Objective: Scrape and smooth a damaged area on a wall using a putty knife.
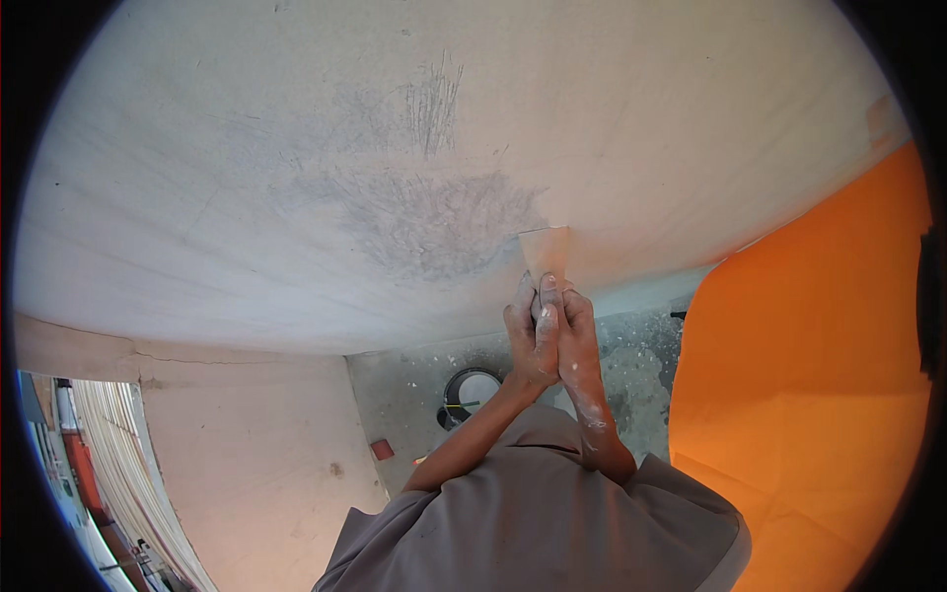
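Observation:
Both my hands are together on a wide, flat putty knife point(543, 245), its blade edge against the pale plastered wall point(631, 138) in front of me. My left hand point(533, 335) is closed on the handle, and my right hand point(577, 335) is closed around it from the right, with white smears on fingers and forearm. The handle is mostly hidden by my fingers. The blade sits at the right end of a rough grey scratched patch point(434, 222) in the wall, with more scratches above it.
Below are a speckled concrete floor point(631, 345), a dark bucket point(473, 390) with pale contents and a small red block point(382, 449). An orange sheet point(789, 395) lines the right. At left are a cracked pale surface point(247, 434) and long pale lengths of material point(118, 444).

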{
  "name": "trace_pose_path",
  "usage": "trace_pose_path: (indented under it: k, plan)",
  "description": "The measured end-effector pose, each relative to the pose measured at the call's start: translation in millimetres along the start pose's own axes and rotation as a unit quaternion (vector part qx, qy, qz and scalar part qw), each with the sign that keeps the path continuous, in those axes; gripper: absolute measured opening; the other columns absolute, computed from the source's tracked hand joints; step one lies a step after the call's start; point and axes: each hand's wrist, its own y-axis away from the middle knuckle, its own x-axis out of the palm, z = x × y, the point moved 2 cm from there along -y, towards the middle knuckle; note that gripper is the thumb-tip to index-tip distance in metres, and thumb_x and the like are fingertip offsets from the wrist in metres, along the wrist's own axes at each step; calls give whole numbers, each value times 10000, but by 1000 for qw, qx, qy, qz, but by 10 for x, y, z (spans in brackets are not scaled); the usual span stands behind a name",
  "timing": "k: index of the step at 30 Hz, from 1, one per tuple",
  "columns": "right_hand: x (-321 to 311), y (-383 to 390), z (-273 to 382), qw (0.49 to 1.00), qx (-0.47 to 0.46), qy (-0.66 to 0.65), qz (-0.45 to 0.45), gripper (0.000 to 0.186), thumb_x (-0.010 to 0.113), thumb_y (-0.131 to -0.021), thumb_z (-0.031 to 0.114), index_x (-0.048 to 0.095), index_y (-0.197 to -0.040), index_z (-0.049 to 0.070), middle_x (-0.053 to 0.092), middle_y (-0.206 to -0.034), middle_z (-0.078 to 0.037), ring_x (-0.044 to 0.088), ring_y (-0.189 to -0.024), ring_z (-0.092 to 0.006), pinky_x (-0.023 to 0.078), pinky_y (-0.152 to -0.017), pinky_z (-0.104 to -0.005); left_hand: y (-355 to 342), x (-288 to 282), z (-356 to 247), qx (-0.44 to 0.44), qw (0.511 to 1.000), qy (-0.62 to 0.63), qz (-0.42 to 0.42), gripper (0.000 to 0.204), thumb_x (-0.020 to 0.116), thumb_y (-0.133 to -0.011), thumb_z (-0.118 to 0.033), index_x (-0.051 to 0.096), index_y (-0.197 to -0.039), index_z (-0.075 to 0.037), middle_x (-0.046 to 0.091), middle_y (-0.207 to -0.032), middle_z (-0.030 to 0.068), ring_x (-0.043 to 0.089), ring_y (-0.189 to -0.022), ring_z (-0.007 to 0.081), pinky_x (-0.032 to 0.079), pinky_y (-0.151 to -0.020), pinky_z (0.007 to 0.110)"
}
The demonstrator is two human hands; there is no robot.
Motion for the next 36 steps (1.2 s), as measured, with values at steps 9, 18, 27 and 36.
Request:
trace_pose_path:
  k: [9, 18, 27, 36]
  plan:
    - [83, -138, -233, 997, 14, -71, 31, 519, 494, -1116, 396, 539, -721, 62, 508, -708, 45, 458, -655, -42, 382, -563, -252, -130, -117, 80, 54, 998, -17, -14, 394, 509, -999, -335, 595, -1046, 46, 597, -843, 105, 550, -754, 171, 462, -673, 331]
    - [296, -106, -189, 962, 67, -262, 44, 444, 483, -1124, 378, 520, -756, 133, 451, -688, 90, 401, -616, -16, 328, -538, -228, -212, -286, -106, 50, 990, -132, 10, 195, 579, -953, -145, 604, -952, 48, 593, -774, 149, 542, -675, 181, 463, -625, 349]
    - [34, -115, -50, 995, 23, -94, 24, 452, 517, -1111, 351, 558, -759, 71, 538, -705, 51, 475, -648, -33, 385, -567, -240, -117, -11, 50, 38, 999, 4, -8, 473, 478, -998, -401, 617, -1046, 48, 575, -834, 56, 528, -737, 148, 436, -659, 310]
    - [-138, -127, 148, 997, -26, 68, -13, 492, 529, -1099, 329, 601, -757, -17, 551, -631, -11, 487, -604, -98, 440, -563, -312, -50, 205, 211, -13, 997, 74, -34, 516, 422, -948, -441, 608, -1074, 23, 576, -916, 64, 528, -798, 157, 439, -715, 321]
